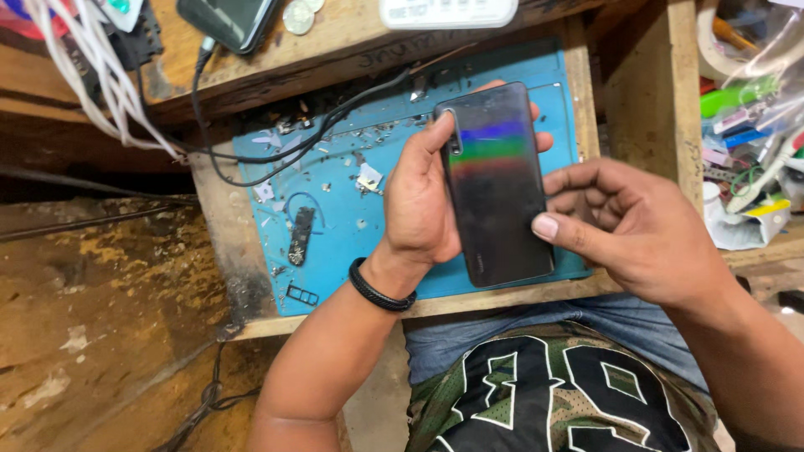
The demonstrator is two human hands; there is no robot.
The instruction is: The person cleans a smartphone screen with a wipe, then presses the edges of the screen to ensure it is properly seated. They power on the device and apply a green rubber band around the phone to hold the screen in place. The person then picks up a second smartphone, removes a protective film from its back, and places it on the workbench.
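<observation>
The left hand (419,201) grips a dark smartphone (496,184) back side up, its fingers clamped round the edges: thumb near the camera corner, fingertips showing past the far side. That steadies the phone above the blue repair mat (335,218), just over the lap. The right hand (628,226) has its thumb pressed flat on the lower right edge of the phone's back, the other fingers curled in toward the palm, seemingly to brace or push the cover. The glossy back shows a blue-to-green sheen. On the mat lie small screws, scraps and a dark strip-shaped part (300,236). A black cable (251,151) runs across the wooden tabletop (352,42) to a second phone (226,21). At right sits a heap of coloured packets (745,134)
</observation>
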